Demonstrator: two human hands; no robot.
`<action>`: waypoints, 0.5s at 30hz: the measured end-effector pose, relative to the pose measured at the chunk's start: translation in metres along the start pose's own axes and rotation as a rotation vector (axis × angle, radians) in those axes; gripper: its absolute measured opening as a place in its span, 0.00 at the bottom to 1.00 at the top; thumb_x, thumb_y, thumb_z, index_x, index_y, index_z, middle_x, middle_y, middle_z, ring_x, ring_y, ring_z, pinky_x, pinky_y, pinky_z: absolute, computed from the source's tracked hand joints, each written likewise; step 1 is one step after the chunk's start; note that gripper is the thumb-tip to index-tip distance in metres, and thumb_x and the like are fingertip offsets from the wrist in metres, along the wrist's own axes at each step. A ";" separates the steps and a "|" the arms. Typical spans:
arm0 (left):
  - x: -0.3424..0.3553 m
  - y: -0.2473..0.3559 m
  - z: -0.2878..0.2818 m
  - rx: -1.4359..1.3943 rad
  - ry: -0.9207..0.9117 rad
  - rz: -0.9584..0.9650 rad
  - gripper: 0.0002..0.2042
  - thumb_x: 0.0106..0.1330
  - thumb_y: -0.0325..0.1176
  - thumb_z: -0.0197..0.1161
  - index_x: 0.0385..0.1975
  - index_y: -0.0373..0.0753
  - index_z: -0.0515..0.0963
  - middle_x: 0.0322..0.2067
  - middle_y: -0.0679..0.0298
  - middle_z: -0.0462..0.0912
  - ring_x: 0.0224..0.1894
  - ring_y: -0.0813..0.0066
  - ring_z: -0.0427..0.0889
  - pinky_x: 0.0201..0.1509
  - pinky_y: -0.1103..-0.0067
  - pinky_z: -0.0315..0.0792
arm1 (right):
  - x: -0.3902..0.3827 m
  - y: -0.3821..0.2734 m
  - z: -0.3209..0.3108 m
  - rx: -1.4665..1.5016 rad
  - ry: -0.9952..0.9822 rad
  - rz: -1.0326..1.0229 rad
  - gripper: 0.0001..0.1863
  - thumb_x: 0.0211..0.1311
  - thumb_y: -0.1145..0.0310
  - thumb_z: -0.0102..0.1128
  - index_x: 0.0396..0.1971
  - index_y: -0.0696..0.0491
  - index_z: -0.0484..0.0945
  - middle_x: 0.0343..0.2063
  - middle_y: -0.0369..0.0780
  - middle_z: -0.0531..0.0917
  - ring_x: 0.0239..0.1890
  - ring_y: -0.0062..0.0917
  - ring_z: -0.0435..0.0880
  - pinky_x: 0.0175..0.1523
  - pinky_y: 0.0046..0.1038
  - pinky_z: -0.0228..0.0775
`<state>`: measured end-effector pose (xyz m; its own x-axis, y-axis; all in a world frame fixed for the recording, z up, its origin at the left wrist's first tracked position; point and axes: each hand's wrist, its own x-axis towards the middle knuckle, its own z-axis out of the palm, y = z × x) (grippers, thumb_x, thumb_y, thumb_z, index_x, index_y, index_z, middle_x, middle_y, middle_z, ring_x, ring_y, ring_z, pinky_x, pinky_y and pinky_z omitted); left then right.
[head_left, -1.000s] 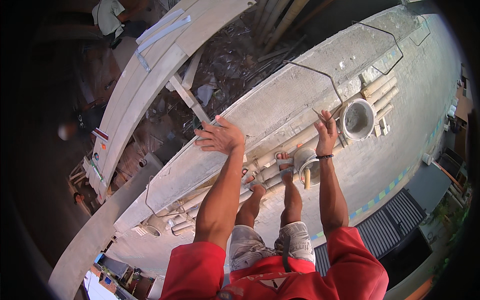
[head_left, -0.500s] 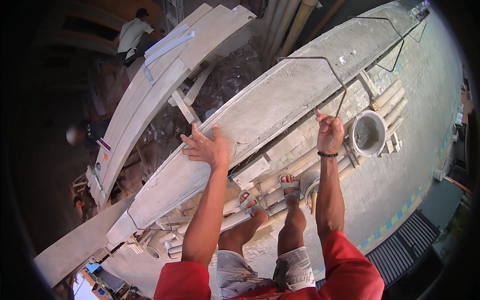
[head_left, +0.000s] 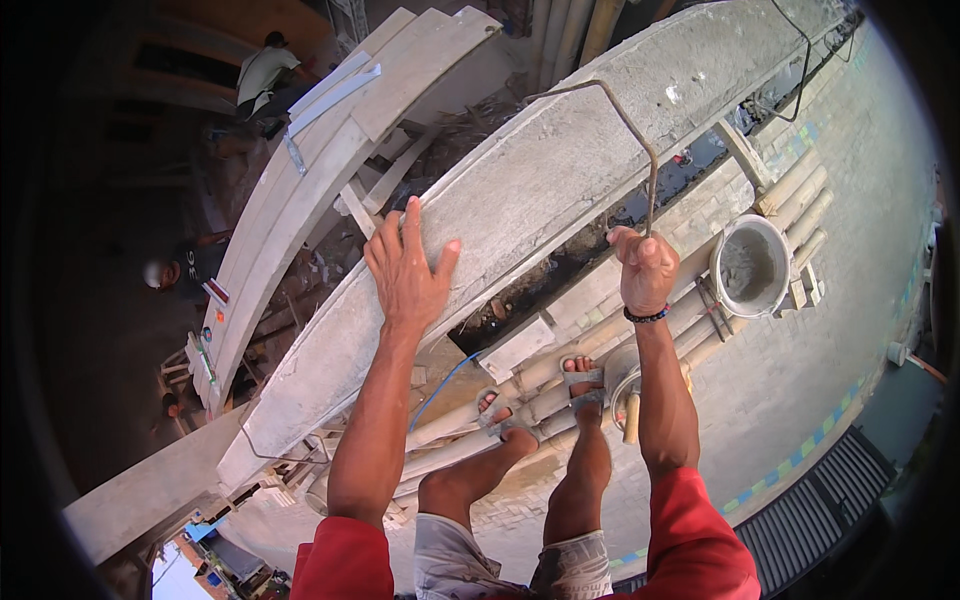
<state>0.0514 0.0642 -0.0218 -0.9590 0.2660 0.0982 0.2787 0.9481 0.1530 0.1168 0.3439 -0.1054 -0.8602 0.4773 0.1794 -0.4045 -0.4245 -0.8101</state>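
A long grey concrete-coated beam (head_left: pixel 545 200) runs diagonally across the head view, from the lower left to the upper right. My left hand (head_left: pixel 408 275) lies on its near-left part, fingers spread, the fingertips at the far edge. A bent metal rod (head_left: pixel 632 125) hooks over the beam's top and hangs down on my side. Around the rod's lower end my right hand (head_left: pixel 647 275) is closed, just off the beam's near edge. Another bent rod (head_left: pixel 806 70) straddles the beam farther right.
Below the beam, bamboo poles (head_left: pixel 550 378) pass under my feet. A white bucket (head_left: pixel 757 313) holding grey mix stands right of my right hand; a smaller bucket (head_left: pixel 622 362) is by my foot. Beyond are a curved board structure (head_left: pixel 345 150) and a person (head_left: pixel 266 75).
My right fingers have closed more fully around the rod's end, which sits slightly farther left. My left hand has turned more upright on the beam. More of the dark gap beneath the beam shows.
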 end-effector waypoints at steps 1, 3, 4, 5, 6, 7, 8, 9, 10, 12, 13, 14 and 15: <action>0.001 0.000 0.000 -0.002 0.005 0.005 0.36 0.63 0.53 0.57 0.66 0.38 0.58 0.57 0.48 0.61 0.60 0.52 0.58 0.66 0.57 0.47 | -0.002 -0.003 0.002 -0.036 -0.009 -0.014 0.26 0.66 0.52 0.56 0.15 0.54 0.65 0.14 0.35 0.67 0.19 0.20 0.61 0.43 0.35 0.68; 0.000 -0.003 0.000 -0.002 0.016 0.015 0.37 0.62 0.53 0.58 0.66 0.37 0.58 0.56 0.48 0.61 0.60 0.52 0.58 0.65 0.57 0.48 | -0.002 -0.010 0.002 -0.066 -0.020 0.013 0.25 0.67 0.52 0.56 0.16 0.55 0.66 0.15 0.36 0.68 0.20 0.20 0.62 0.44 0.34 0.68; 0.000 -0.004 0.002 -0.001 0.023 0.020 0.37 0.62 0.53 0.58 0.66 0.37 0.58 0.56 0.48 0.61 0.60 0.52 0.58 0.65 0.57 0.48 | -0.002 -0.013 0.003 -0.081 -0.027 0.028 0.25 0.67 0.53 0.56 0.16 0.56 0.66 0.16 0.36 0.69 0.20 0.20 0.63 0.44 0.33 0.68; 0.001 -0.004 0.002 0.000 0.033 0.019 0.36 0.63 0.54 0.58 0.66 0.37 0.58 0.56 0.48 0.62 0.59 0.52 0.59 0.65 0.57 0.48 | 0.000 -0.018 0.007 -0.084 -0.061 0.015 0.24 0.67 0.54 0.55 0.17 0.56 0.67 0.17 0.36 0.69 0.20 0.19 0.62 0.44 0.32 0.68; 0.001 -0.005 0.001 0.004 0.032 0.020 0.36 0.63 0.54 0.57 0.66 0.37 0.58 0.55 0.48 0.62 0.59 0.52 0.59 0.65 0.57 0.49 | -0.001 -0.022 0.009 -0.093 -0.053 0.033 0.24 0.67 0.54 0.55 0.17 0.56 0.67 0.17 0.36 0.69 0.20 0.19 0.62 0.44 0.32 0.68; 0.000 -0.007 0.000 0.008 0.030 0.020 0.36 0.63 0.54 0.57 0.65 0.37 0.59 0.55 0.49 0.62 0.59 0.52 0.59 0.65 0.57 0.49 | -0.003 -0.026 0.012 -0.102 -0.046 0.052 0.24 0.67 0.54 0.55 0.17 0.56 0.67 0.17 0.36 0.69 0.20 0.19 0.62 0.45 0.32 0.68; 0.000 -0.006 -0.001 0.006 0.031 0.015 0.36 0.63 0.55 0.56 0.65 0.37 0.59 0.55 0.49 0.62 0.58 0.52 0.59 0.64 0.57 0.49 | -0.002 -0.032 0.017 -0.117 -0.045 0.071 0.24 0.68 0.54 0.55 0.17 0.56 0.68 0.17 0.36 0.69 0.20 0.18 0.62 0.45 0.32 0.68; 0.001 -0.006 -0.002 0.002 0.016 0.003 0.36 0.64 0.56 0.55 0.66 0.38 0.59 0.56 0.49 0.62 0.59 0.52 0.59 0.65 0.57 0.49 | -0.002 -0.036 0.023 -0.140 -0.045 0.063 0.24 0.67 0.54 0.56 0.17 0.56 0.68 0.17 0.36 0.71 0.20 0.18 0.62 0.40 0.28 0.67; 0.001 -0.007 -0.003 -0.002 0.001 -0.008 0.36 0.64 0.57 0.54 0.66 0.39 0.58 0.56 0.49 0.62 0.60 0.53 0.59 0.66 0.57 0.48 | 0.000 -0.039 0.032 -0.139 -0.029 0.089 0.24 0.67 0.54 0.56 0.17 0.56 0.68 0.18 0.37 0.72 0.20 0.18 0.62 0.37 0.27 0.65; 0.001 -0.006 -0.005 -0.008 -0.019 -0.021 0.36 0.64 0.57 0.54 0.66 0.39 0.58 0.57 0.49 0.62 0.60 0.53 0.58 0.66 0.58 0.48 | 0.004 -0.048 0.047 -0.148 0.007 0.140 0.24 0.67 0.54 0.56 0.17 0.56 0.69 0.18 0.38 0.74 0.19 0.17 0.62 0.33 0.24 0.62; 0.001 -0.006 -0.006 -0.006 -0.023 -0.023 0.36 0.64 0.56 0.55 0.66 0.39 0.58 0.57 0.50 0.62 0.60 0.53 0.59 0.66 0.58 0.48 | 0.005 -0.048 0.052 -0.137 0.024 0.160 0.23 0.67 0.54 0.56 0.18 0.56 0.69 0.19 0.38 0.74 0.19 0.17 0.62 0.31 0.23 0.60; 0.006 -0.002 -0.004 -0.020 -0.025 -0.014 0.36 0.64 0.55 0.56 0.66 0.40 0.58 0.56 0.50 0.62 0.59 0.53 0.59 0.66 0.58 0.48 | 0.009 -0.052 0.053 -0.142 0.044 0.167 0.23 0.67 0.54 0.56 0.18 0.56 0.70 0.19 0.39 0.75 0.19 0.17 0.62 0.29 0.23 0.58; 0.007 -0.001 -0.004 -0.014 -0.030 -0.023 0.36 0.63 0.54 0.57 0.66 0.40 0.57 0.56 0.50 0.62 0.59 0.53 0.59 0.66 0.58 0.48 | 0.013 -0.056 0.054 -0.146 0.067 0.173 0.23 0.67 0.54 0.56 0.18 0.56 0.70 0.19 0.39 0.76 0.19 0.17 0.62 0.27 0.22 0.56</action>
<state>0.0450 0.0645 -0.0171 -0.9661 0.2497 0.0650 0.2573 0.9515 0.1684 0.1119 0.3320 -0.0271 -0.8882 0.4595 -0.0030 -0.1991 -0.3907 -0.8987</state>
